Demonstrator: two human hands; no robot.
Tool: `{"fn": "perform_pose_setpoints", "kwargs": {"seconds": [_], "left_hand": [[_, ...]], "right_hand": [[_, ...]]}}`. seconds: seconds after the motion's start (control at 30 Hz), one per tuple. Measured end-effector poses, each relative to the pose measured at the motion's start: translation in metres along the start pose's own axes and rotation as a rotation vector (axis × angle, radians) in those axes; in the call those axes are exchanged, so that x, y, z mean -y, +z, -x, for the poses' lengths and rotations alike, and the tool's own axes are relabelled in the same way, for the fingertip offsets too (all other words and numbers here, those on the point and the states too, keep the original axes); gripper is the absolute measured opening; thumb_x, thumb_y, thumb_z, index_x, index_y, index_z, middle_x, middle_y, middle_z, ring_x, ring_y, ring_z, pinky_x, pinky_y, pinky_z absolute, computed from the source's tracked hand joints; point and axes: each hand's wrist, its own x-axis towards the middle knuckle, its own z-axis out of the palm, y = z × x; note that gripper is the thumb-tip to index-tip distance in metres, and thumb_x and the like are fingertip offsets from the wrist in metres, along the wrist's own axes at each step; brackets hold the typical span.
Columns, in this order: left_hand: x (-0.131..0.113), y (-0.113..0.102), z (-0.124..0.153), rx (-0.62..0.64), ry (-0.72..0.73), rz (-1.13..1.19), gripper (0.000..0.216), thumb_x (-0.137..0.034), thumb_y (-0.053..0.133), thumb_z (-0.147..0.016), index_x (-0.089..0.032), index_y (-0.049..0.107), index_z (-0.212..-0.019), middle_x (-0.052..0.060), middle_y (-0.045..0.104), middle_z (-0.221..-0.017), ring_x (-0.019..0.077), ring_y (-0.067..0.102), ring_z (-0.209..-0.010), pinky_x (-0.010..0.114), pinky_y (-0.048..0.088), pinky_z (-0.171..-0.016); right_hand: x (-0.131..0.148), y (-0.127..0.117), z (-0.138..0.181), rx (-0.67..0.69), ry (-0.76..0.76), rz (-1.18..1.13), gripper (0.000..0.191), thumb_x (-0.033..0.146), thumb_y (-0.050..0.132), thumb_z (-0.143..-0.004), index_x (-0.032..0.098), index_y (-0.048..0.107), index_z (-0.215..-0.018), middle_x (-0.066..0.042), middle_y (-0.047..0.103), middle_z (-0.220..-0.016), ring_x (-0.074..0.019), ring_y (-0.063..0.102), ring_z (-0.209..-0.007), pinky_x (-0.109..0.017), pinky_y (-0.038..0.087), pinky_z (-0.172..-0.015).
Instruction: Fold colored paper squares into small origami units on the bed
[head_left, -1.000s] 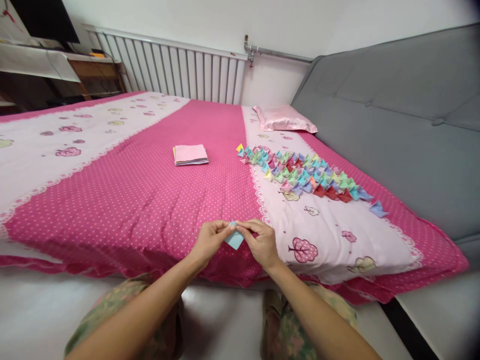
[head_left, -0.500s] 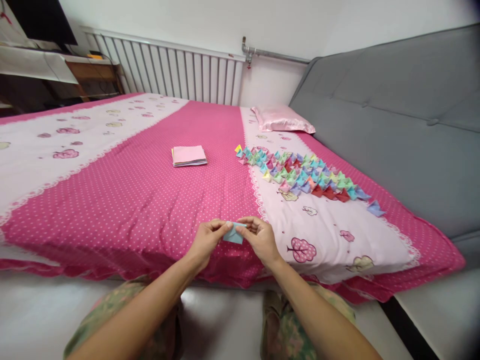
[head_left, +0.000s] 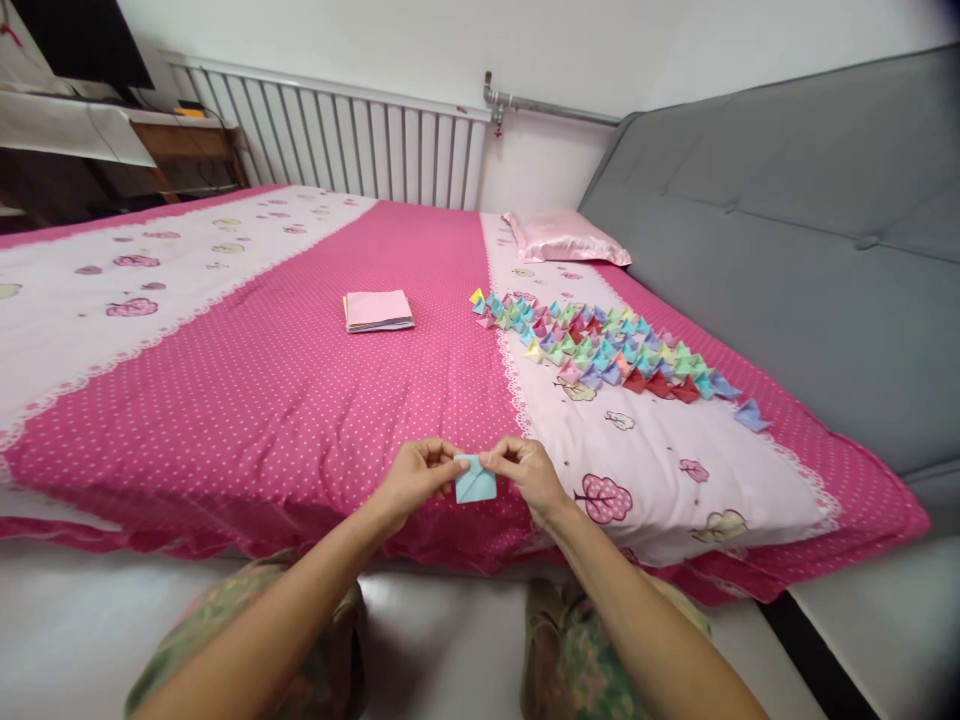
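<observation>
A small light-blue folded paper square [head_left: 476, 482] with crease lines hangs between my two hands near the bed's front edge. My left hand [head_left: 421, 475] pinches its upper left corner between thumb and fingers. At the upper right corner, my right hand [head_left: 525, 472] grips it the same way. Farther off lies a stack of coloured paper sheets [head_left: 379, 310], pink on top. To the right, several small folded paper boats [head_left: 600, 350] in many colours stand in rows on the bed.
Beneath everything is a bed with a pink dotted cover [head_left: 300, 400]. A pink pillow [head_left: 566, 240] lies at the back, beside a grey padded headboard [head_left: 795, 220]. A white radiator [head_left: 337, 140] lines the wall; a desk [head_left: 180, 145] with a dark screen [head_left: 82, 45] stands back left.
The blue paper square has shifted slightly right and down. My fingers have moved from covering its sides to its upper corners, so more of its creased face shows.
</observation>
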Motion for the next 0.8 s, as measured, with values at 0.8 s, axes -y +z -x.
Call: {"fn": "perform_pose_setpoints", "kwargs": {"seconds": [0.8], "left_hand": [[0.005,0.003,0.0,-0.072,-0.036,0.143,0.022,-0.031,0.069,-0.061,-0.013,0.059,-0.07,-0.003,0.053,-0.054,0.0066,0.045,-0.046,0.019,0.035,-0.048]], "right_hand": [[-0.009,0.001,-0.002,-0.009,-0.048,0.054,0.019,0.032,0.064,-0.067,0.014,0.06,-0.063,0.003,0.053,-0.054,-0.0083,0.043,-0.049,-0.021,0.032,-0.049]]}}
